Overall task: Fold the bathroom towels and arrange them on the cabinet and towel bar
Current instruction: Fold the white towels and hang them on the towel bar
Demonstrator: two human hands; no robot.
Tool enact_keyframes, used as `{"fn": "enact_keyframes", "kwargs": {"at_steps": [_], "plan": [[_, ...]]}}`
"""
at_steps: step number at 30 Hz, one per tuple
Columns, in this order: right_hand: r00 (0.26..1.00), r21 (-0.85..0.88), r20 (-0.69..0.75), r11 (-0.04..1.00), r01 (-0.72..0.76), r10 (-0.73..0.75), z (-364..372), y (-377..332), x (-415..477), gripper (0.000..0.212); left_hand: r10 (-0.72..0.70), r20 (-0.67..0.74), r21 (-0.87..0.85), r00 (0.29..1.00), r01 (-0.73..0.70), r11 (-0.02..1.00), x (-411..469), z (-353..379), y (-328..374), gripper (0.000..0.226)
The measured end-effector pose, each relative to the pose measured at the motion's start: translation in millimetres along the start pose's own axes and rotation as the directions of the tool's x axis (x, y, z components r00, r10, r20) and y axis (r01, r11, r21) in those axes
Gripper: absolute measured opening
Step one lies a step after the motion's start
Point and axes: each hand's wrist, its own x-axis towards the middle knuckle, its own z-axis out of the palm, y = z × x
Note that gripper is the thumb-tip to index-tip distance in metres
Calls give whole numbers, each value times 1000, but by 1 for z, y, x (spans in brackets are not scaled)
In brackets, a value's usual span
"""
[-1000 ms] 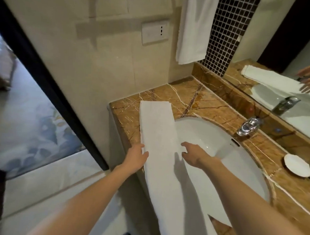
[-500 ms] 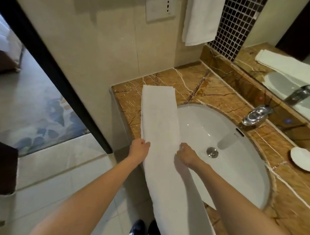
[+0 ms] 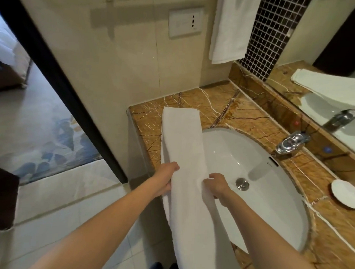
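both hands [image 3: 166, 180] [image 3: 216, 184] slid nearer along towel [image 3: 184, 147], now pinching edges.

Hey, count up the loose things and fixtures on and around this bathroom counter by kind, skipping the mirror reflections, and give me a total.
White towels: 2, the long towel on the counter and the hanging towel
Sinks: 1
Faucets: 1
Small white dishes: 1
Total: 5

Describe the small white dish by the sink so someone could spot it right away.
Start at the oval white sink set in the brown marble counter. Past the chrome faucet, on the marble beside the basin's rim, sits the small white dish, the only loose round thing there.
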Motion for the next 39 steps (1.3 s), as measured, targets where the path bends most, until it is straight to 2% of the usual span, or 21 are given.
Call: {"fn": "enact_keyframes", "kwargs": {"at_steps": [1, 3, 6, 9, 12, 15, 17, 19, 22, 26, 31, 34, 39], "plan": [[1000, 18, -5, 1000, 4, -4, -2, -2, -1, 13, -2, 50, -66, 999, 6, 998, -3, 2, 4, 26], [1000, 49, 6, 999, 7, -8, -5, -7, -4, 21, 0, 109, -156, 994, 17, 988, -9, 7, 10, 24], [999, 46, 14, 998, 31, -31, -12, -11, -8, 9, 42, 131, -209, 990, -14, 978, -17, 16, 20, 27], [1000, 54, 7, 998, 23, -23, -21, -17, -13, 24, 105, 146, -246, 984, -66, 967, -29, 25, 32, 28], [991, 221, 130, 973, -64, 35, -30, -24, -17, 50, 162, 177, -294, 971, -105, 950, -46, 31, 47, 31], [939, 448, 341, 887, -115, -51, -39, -34, -24, 62, 219, 225, -297, 949, -148, 943, -62, 35, 65, 31], [893, 517, 432, 847, -127, -130, -46, -47, -32, 64, 257, 241, -286, 936, -185, 940, -72, 34, 78, 28], [859, 560, 472, 820, -118, -199, -55, -64, -41, 57, 300, 244, -289, 922, -226, 930, -81, 31, 92, 27], [828, 574, 498, 814, -92, -258, -67, -90, -54, 58, 362, 254, -311, 897, -278, 909, -95, 26, 117, 30], [768, 508, 532, 860, 47, -356, -72, -124, -74, 58, 401, 283, -336, 871, -302, 892, -111, 24, 147, 38], [682, 614, 545, 786, 72, -488, -72, -162, -94, 48, 431, 288, -310, 855, -342, 887, -127, 22, 178, 36], [695, 647, 508, 758, 83, -509, -77, -183, -101, 54, 464, 299, -341, 834, -361, 868, -134, 17, 199, 34], [722, 569, 489, 806, 162, -490, -81, -220, -120, 59, 517, 354, -350, 779, -402, 846, -153, 14, 237, 36]]}}
